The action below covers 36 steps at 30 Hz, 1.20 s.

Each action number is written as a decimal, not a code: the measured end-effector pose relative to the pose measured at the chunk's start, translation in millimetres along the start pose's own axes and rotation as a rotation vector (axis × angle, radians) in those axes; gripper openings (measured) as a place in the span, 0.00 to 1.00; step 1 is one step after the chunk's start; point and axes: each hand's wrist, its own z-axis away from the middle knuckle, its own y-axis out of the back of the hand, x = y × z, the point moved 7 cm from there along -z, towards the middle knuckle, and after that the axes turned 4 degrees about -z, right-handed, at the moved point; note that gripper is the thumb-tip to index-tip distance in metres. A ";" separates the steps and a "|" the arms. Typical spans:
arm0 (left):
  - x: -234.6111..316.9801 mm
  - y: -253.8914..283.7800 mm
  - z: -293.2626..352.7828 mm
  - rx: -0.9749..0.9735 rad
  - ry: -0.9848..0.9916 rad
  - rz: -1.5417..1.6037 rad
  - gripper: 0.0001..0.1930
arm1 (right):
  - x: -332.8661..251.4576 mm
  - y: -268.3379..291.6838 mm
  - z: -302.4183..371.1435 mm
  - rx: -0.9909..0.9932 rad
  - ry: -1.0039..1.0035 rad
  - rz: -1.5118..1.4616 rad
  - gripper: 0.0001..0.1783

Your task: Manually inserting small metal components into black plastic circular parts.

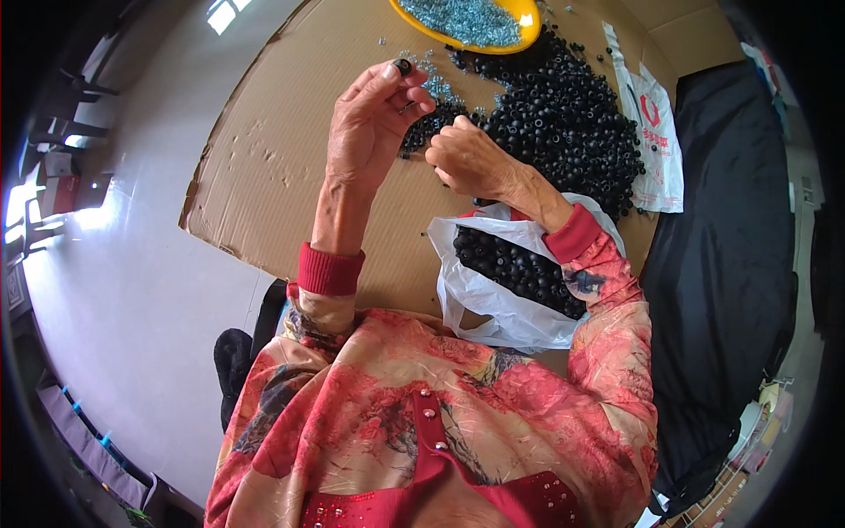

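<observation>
Head: left fingers [390,74] pinch a round black piece [403,66].

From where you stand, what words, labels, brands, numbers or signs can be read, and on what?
Flat white plastic bag, right of the black beads: a red emblem over red characters; wording not copied here.
Open white plastic bag: red patches near its rim, too covered to tell whether they are print.
Bead in the left hand: no lettering visible.
Stacked things at lower right: any print too small and blurred to read.
</observation>
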 end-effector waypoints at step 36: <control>13.0 -65.5 28.9 0.030 -0.051 -0.071 0.09 | -24.9 204.2 -16.4 0.336 -0.211 -0.457 0.01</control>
